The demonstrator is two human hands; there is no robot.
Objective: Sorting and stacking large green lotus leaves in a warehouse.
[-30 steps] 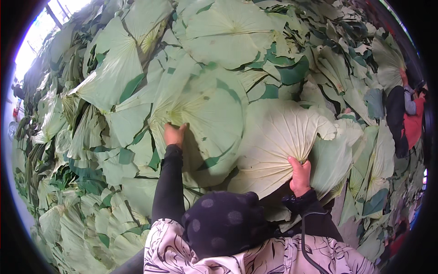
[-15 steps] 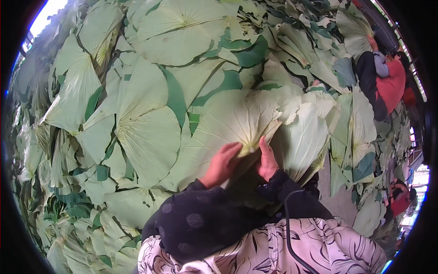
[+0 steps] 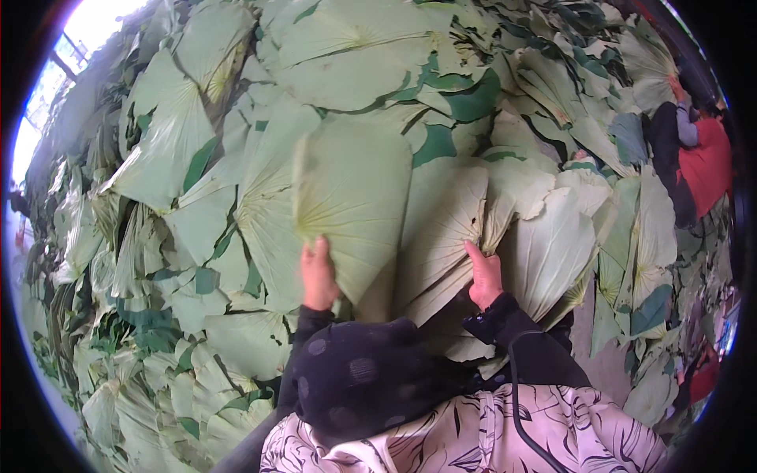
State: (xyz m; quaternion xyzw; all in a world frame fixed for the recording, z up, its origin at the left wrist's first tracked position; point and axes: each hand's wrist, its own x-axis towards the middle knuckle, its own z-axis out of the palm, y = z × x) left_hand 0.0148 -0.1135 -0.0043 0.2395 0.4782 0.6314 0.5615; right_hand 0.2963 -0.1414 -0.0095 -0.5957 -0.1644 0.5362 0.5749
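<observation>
Large pale-green lotus leaves surround both of my hands. My left hand (image 3: 318, 277) is closed on the ribbed centre of one lotus leaf (image 3: 359, 185), which stands raised above the others and is slightly blurred at its left edge. My right hand (image 3: 484, 277) pinches a creased, partly folded lotus leaf (image 3: 445, 229) by its yellowish ribs, thumb uppermost. A gap lies between the two leaves near my body. Beside my right hand another broad leaf (image 3: 554, 248) leans with its ribs running down. The far side of my left fingers is hidden behind the leaf.
A deep heap of overlapping lotus leaves (image 3: 347, 71) spreads ahead and to the left, with darker green pieces among them. At the far right a person in a red top (image 3: 704, 162) handles a leaf. Another red-clad person (image 3: 704, 374) is lower right. A dark cable (image 3: 516, 402) hangs across my front.
My hands were close together at one leaf's centre and are now apart. The left has moved left with a leaf; the right holds a folded leaf slightly right of before.
</observation>
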